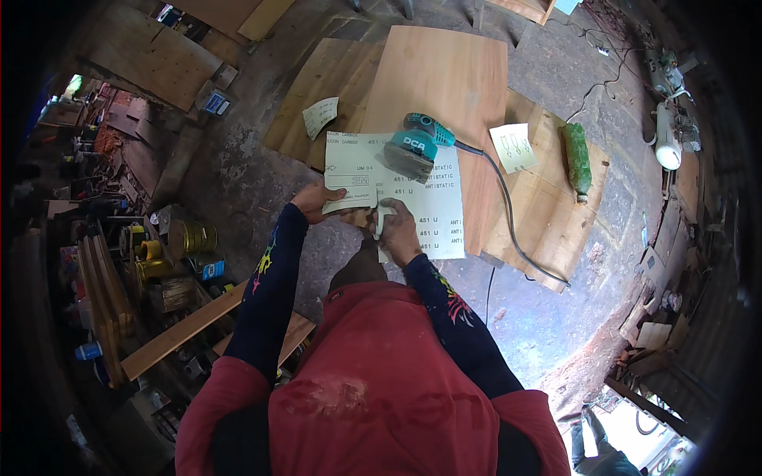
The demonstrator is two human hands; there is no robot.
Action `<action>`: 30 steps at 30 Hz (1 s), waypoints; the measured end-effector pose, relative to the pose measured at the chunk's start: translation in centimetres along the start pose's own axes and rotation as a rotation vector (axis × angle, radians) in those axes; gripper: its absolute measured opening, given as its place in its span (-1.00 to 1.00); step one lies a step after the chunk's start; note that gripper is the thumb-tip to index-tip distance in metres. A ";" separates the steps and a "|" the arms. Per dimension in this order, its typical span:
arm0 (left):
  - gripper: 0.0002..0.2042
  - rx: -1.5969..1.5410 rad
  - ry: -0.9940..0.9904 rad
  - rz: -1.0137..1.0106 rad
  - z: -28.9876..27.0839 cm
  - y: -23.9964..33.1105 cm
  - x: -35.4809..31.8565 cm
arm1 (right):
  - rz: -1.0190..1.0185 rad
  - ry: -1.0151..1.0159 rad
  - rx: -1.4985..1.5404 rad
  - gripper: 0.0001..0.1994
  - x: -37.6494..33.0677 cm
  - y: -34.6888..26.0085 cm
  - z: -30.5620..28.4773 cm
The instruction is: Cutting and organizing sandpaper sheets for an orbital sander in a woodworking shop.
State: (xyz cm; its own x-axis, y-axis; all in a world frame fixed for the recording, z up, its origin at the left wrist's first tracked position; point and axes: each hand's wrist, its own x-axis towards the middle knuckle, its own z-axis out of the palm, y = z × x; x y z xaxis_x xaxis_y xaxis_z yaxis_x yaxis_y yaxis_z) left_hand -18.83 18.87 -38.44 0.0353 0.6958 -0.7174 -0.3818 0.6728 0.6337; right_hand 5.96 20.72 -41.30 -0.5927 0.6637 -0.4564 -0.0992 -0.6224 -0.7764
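Head view showed the left hand point(316, 200), fingers clamped on the left side of the abrasive sheet point(440, 208); the right hand point(402, 232) had fingers curled around white-handled scissors point(384, 216). The sheet lay on boards point(444, 79) beneath a sander point(413, 149), floor point(252, 127) stretching past their left edge.

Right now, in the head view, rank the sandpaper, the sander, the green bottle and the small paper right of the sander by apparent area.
1. Sandpaper
2. Sander
3. Green bottle and small paper: too alike to rank; the bottle looks longer, the paper wider.
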 end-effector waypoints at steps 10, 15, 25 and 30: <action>-0.60 -0.046 -0.018 0.025 -0.7 -0.6 0.2 | 0.077 -0.081 -0.045 -0.49 1.0 -3.3 -1.3; -0.61 -0.093 0.004 0.021 -0.1 -0.7 0.3 | 0.032 -0.049 -0.001 -0.57 0.9 -1.3 -0.2; -0.61 -0.061 0.024 -0.021 -0.2 0.1 0.3 | -0.109 -0.002 0.021 -0.57 1.8 0.3 0.1; -0.63 -0.035 0.009 -0.029 0.0 0.7 -0.4 | 0.002 -0.043 0.038 -0.41 2.3 -2.5 -1.3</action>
State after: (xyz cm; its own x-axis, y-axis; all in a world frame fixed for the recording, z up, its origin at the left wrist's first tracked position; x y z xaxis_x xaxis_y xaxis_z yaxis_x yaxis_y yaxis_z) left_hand -19.10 19.06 -37.75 0.0383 0.6738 -0.7379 -0.4130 0.6831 0.6023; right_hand 5.89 24.32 -40.97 -0.6264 0.6447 -0.4381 -0.1278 -0.6393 -0.7582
